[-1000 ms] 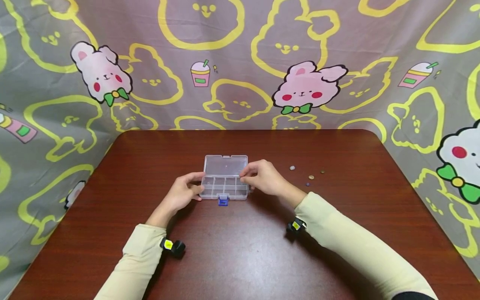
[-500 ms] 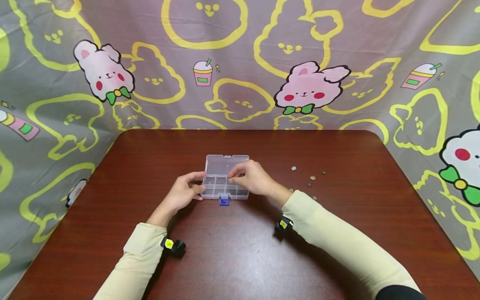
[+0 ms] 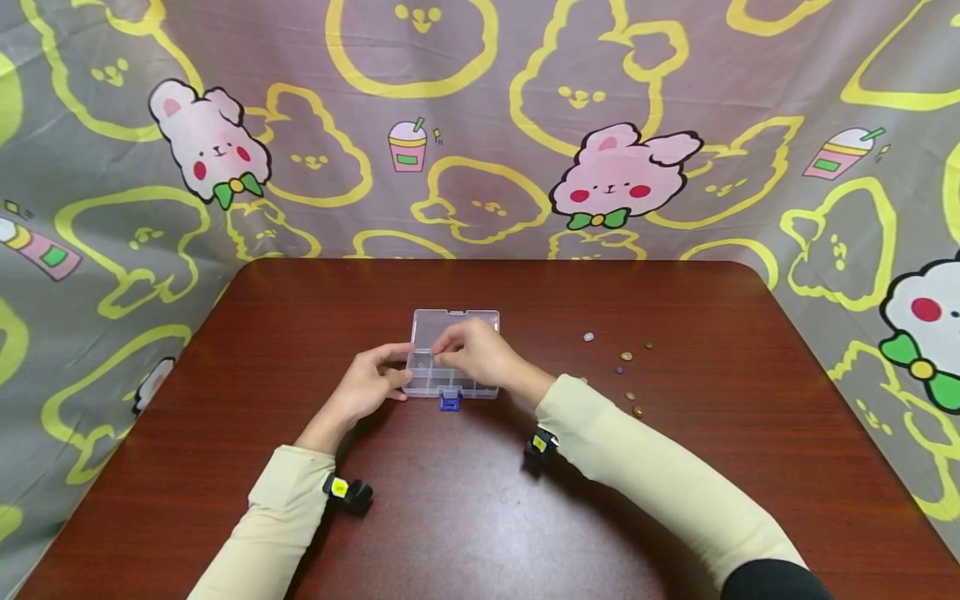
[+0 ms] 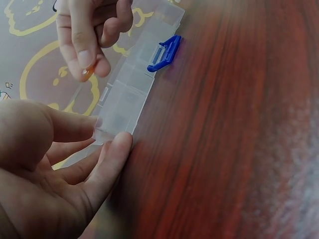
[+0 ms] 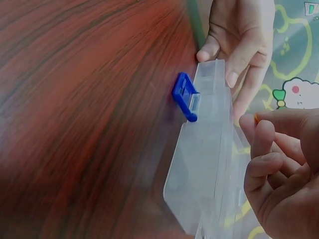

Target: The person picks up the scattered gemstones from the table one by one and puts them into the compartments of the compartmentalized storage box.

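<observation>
A clear plastic compartment box (image 3: 441, 387) lies on the table with its lid (image 3: 429, 327) raised at the back and a blue latch (image 3: 450, 402) at the front. My left hand (image 3: 362, 385) grips its left end, thumb at the front side and fingers towards the back, as the left wrist view shows. Over the back row of compartments, my right hand (image 3: 482, 354) pinches a small shiny orange piece (image 4: 88, 74) between thumb and forefinger. Whether it is a bead or a stone I cannot tell. The right hand hides part of the compartments and lid.
Several small pebble-like pieces lie to the right of the box: a white one (image 3: 588, 337), a tan one (image 3: 626, 356), a blue one (image 3: 619, 369) and an orange-brown one (image 3: 637, 412). Patterned cloth (image 3: 480, 125) hangs behind the brown table (image 3: 480, 517).
My right hand has moved left across the box, from its right end to nearer the left compartments. The orange-brown piece by the right sleeve has come into view. My left hand keeps its hold.
</observation>
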